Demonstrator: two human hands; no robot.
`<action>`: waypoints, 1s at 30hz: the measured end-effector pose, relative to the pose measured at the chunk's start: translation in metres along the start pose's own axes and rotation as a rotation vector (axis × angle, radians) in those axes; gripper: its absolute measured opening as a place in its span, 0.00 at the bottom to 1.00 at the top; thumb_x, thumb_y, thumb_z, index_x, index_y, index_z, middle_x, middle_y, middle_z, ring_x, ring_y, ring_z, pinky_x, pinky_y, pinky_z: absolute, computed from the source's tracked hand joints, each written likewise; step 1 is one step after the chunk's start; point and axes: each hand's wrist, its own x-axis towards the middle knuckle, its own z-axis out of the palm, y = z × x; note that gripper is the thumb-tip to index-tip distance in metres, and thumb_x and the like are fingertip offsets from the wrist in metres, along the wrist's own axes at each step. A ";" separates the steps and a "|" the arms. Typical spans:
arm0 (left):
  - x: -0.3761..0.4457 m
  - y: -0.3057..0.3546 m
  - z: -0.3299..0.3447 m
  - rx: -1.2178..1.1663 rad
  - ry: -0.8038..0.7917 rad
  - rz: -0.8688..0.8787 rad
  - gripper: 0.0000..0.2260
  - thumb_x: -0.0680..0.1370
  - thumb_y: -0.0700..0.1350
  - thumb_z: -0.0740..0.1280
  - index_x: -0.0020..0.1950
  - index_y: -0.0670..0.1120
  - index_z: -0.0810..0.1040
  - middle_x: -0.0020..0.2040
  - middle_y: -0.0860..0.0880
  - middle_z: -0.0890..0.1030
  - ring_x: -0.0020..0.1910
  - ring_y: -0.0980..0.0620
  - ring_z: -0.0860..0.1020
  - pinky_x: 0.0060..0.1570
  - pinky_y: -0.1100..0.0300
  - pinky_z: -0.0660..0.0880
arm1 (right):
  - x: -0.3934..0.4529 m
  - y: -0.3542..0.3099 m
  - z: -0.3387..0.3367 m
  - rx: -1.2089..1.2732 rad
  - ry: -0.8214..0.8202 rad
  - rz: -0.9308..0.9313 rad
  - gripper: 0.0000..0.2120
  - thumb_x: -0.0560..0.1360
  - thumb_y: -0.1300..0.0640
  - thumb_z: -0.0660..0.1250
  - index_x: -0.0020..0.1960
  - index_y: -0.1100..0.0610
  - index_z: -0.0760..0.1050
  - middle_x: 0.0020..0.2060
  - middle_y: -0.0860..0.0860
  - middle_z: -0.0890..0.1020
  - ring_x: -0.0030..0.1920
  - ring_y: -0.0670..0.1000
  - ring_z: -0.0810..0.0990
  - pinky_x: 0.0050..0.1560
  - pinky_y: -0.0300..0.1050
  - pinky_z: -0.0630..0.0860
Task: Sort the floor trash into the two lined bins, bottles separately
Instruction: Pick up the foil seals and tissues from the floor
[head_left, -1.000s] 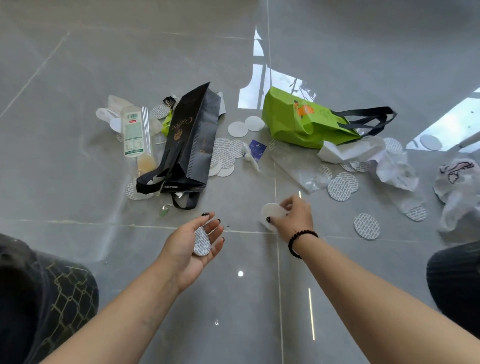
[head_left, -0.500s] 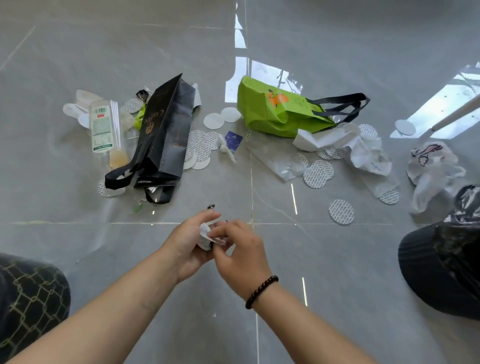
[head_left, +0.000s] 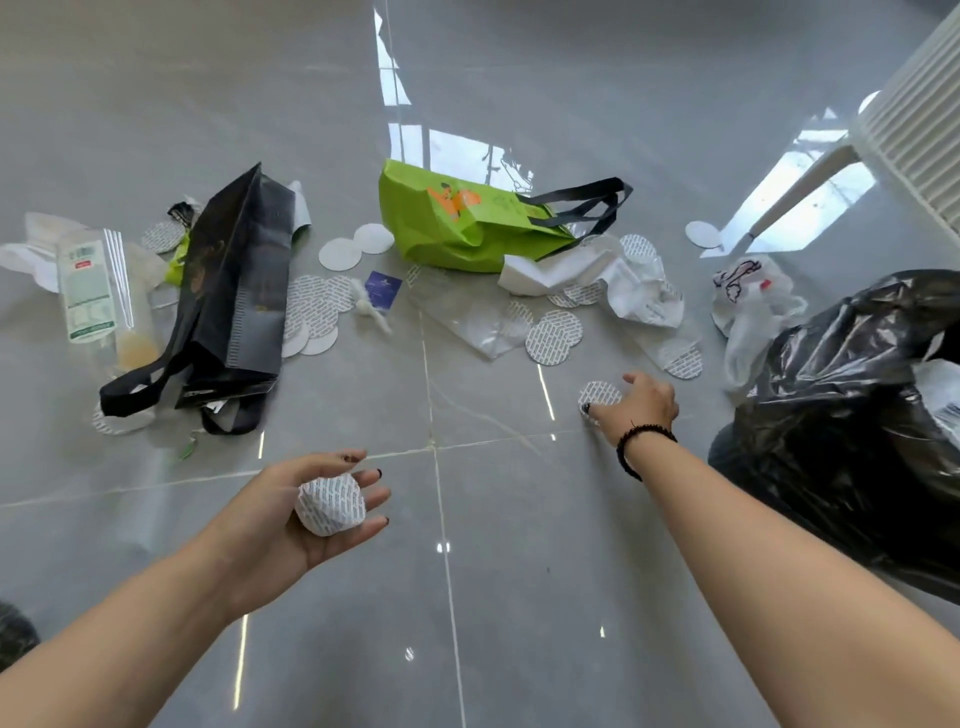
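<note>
Floor trash, head view: printed paper discs, bags and wrappers scattered over grey tiles (head_left: 156, 104). Half a second ago both hands met over the folded discs (head_left: 330, 503); now they have parted. Left hand (head_left: 306, 512) lies palm up near centre, fingers relaxed and loosely cupped, the small stack of folded discs resting on them. Right hand (head_left: 641, 402), a dark bead bracelet (head_left: 641, 441) at the wrist, has reached out to the right, fingertips pinching a single printed disc (head_left: 599, 393) lying on the tile. Bin with black liner (head_left: 857, 415) stands at the right edge, just beside that arm. Black gift bag (head_left: 234, 291) lies on its side at left, gold script on it too blurred to read; clear bottle (head_left: 93, 291) with green-and-white label, text illegible, beside it. Green tote (head_left: 457, 223) with an orange motif lies beyond centre, crumpled white paper (head_left: 613, 280) against it. Disc print is too fine to read.
</note>
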 end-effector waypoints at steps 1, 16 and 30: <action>-0.002 -0.001 -0.001 0.002 -0.009 0.000 0.15 0.75 0.35 0.63 0.61 0.38 0.77 0.59 0.38 0.80 0.54 0.41 0.82 0.45 0.44 0.81 | 0.004 -0.002 0.000 -0.033 -0.020 0.019 0.30 0.70 0.54 0.73 0.69 0.55 0.68 0.68 0.58 0.63 0.69 0.59 0.61 0.66 0.51 0.66; 0.007 -0.006 0.003 0.109 0.019 0.088 0.12 0.80 0.34 0.58 0.58 0.40 0.78 0.51 0.41 0.84 0.49 0.42 0.84 0.44 0.45 0.81 | 0.039 -0.070 0.027 0.274 -0.124 -0.096 0.29 0.71 0.57 0.73 0.70 0.57 0.69 0.57 0.54 0.77 0.60 0.54 0.76 0.61 0.44 0.72; 0.048 0.005 0.026 0.103 0.011 0.074 0.12 0.80 0.34 0.58 0.57 0.41 0.79 0.51 0.41 0.85 0.48 0.43 0.84 0.42 0.48 0.82 | 0.065 -0.076 0.035 -0.114 -0.012 -0.161 0.11 0.69 0.53 0.73 0.48 0.52 0.75 0.60 0.54 0.69 0.64 0.56 0.65 0.60 0.47 0.69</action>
